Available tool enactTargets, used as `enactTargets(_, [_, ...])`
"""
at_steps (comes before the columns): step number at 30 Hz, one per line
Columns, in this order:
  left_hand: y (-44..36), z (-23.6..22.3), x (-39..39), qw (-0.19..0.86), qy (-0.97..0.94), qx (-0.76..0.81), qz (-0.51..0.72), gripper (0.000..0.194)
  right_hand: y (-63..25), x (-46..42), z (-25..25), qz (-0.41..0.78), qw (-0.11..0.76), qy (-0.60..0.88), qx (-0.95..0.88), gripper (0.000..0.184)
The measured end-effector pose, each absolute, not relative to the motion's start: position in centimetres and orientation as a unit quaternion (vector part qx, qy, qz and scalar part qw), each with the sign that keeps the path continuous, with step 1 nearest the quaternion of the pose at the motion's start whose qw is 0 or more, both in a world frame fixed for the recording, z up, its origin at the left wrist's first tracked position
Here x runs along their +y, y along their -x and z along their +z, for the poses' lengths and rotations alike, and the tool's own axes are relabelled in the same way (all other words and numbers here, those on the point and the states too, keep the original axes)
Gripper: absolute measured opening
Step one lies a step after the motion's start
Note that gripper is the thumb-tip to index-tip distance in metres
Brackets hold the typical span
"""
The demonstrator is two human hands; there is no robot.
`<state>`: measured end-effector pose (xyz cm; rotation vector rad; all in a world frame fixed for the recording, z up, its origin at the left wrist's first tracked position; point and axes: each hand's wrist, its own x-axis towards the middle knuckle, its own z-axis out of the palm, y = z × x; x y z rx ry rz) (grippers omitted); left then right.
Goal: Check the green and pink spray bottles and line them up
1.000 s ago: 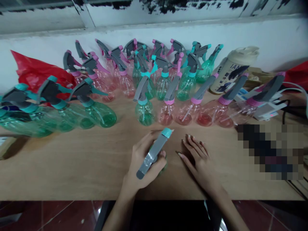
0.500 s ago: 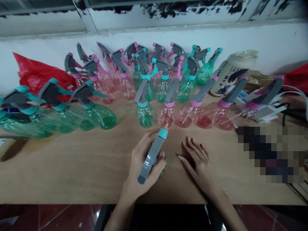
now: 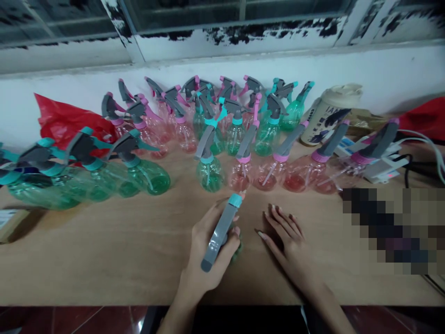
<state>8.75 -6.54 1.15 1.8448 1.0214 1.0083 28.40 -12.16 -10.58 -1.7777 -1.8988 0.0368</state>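
Observation:
My left hand (image 3: 205,246) is wrapped round the neck of a spray bottle (image 3: 221,232) with a grey head and teal nozzle. Most of its green body is hidden under the hand. To the right, my right hand (image 3: 287,239) rests on the tabletop with its fingers spread, holding nothing. Just beyond the hands stand a green spray bottle (image 3: 210,174) and a row of pink ones, the nearest being a pink spray bottle (image 3: 240,174).
More green spray bottles (image 3: 155,176) stand at the left, with several pink and green ones behind. A red plastic bag (image 3: 66,120), a cream-coloured cup (image 3: 323,116) and a white power strip (image 3: 385,169) with cables lie along the wall. A pixelated patch covers the right side.
The view has tilted up slightly, so everything sits lower in the picture. Both hands keep nearly the same pose, the left still round the spray bottle.

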Motion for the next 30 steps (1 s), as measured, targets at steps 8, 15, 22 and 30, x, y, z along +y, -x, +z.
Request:
enactTargets(8, [-8.73,1.45,-6.25,0.401,-0.731,0.391,0.39,0.034,-28.5,-12.16,-10.81,0.019,0.275,0.657,-0.702,0.051])
enactTargets(15, [-8.77,1.44,-5.99,0.38,-0.746,0.38,0.392,0.027,-28.6,-12.14,-10.96,0.02,0.28,0.654,-0.703,0.052])
enactTargets(22, [-8.44,1.63,-5.89,0.386,-0.751,0.371,0.388,0.024,-28.65,-12.12,-11.15,0.017,0.282,0.652,-0.704,0.051])
enactTargets(30, [-8.5,1.68,-6.18,0.403,-0.743,0.377,0.378,0.037,-28.57,-12.15,-11.42,0.005,0.292,0.648,-0.703,0.051])
